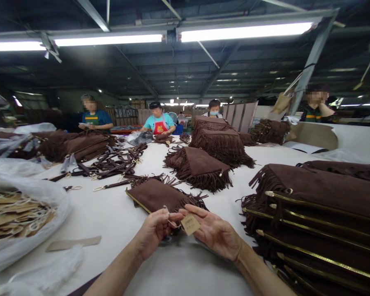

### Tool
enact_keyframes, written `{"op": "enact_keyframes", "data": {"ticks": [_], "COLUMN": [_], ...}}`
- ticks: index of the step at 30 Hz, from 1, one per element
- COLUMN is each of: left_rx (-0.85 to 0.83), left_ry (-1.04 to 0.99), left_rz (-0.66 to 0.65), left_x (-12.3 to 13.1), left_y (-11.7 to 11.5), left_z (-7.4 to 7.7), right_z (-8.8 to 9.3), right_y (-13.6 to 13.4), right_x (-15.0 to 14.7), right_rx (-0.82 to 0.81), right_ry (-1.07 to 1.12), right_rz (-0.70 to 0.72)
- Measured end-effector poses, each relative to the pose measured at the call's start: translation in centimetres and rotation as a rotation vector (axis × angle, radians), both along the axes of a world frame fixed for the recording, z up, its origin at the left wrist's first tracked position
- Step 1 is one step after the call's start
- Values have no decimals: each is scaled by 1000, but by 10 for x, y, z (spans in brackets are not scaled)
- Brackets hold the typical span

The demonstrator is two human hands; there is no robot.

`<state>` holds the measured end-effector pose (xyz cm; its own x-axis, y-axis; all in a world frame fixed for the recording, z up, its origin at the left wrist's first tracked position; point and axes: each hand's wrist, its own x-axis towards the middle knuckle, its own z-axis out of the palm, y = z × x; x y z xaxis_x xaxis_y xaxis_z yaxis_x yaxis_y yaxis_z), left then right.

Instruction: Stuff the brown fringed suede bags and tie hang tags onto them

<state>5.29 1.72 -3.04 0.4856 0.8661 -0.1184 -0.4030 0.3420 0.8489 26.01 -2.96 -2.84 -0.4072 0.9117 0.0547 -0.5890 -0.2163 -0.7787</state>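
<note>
My left hand [156, 232] pinches the white string [172, 223] of a small tan paper hang tag [190, 224]. The tag, with faint print on it, lies against the fingers of my right hand [217, 234], which is turned palm up with its fingers stretched out. Just beyond both hands a brown fringed bag [160, 193] with a gold zipper edge rests on the white table. Something small and dark shows below my left fingers, too hidden to name.
More brown fringed bags [333, 185] are stacked at the right, with others [200, 162] farther back. Brown straps [111, 164] with metal clasps lie at the left. A plastic bag [61, 193] holds several tan tags [15, 216]. Several people [158, 119] work across the table.
</note>
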Motion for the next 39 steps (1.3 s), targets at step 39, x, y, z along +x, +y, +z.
{"op": "enact_keyframes", "data": {"ticks": [39], "left_rx": [981], "left_ry": [1016], "left_rz": [100], "left_x": [-25], "left_y": [9], "left_z": [21], "right_z": [-31], "right_y": [5], "right_x": [-30], "right_rx": [186], "right_ry": [-724], "right_rz": [-321]}}
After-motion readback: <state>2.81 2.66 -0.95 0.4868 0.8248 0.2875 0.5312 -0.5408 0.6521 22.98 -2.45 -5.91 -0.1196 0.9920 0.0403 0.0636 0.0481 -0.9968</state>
